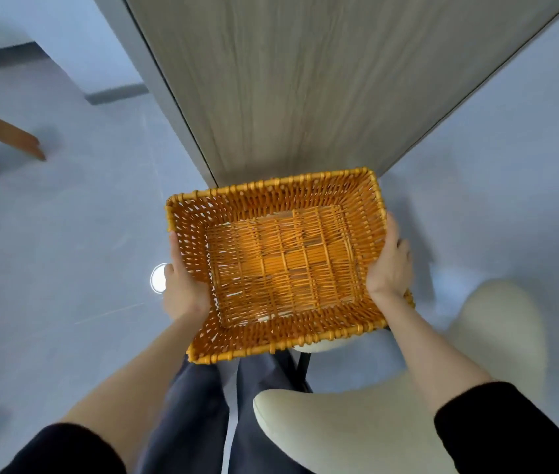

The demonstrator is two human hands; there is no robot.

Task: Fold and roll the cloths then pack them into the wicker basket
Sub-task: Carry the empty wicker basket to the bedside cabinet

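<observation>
Head: wicker basket (271, 195) lengthwise left-right, mouth up

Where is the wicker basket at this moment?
Centre of the head view: the wicker basket is gripped at its sides by the left hand and right hand, at the near end of the wooden table, above the person's legs.

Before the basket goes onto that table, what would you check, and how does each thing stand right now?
1. The left hand grips one side of the wicker basket: ok.
2. The right hand grips the opposite side: ok.
3. The basket holds nothing inside: ok.
4. The table lies just beyond the basket: ok.
5. Any cloths in view to fold: not ok, none show.
</observation>
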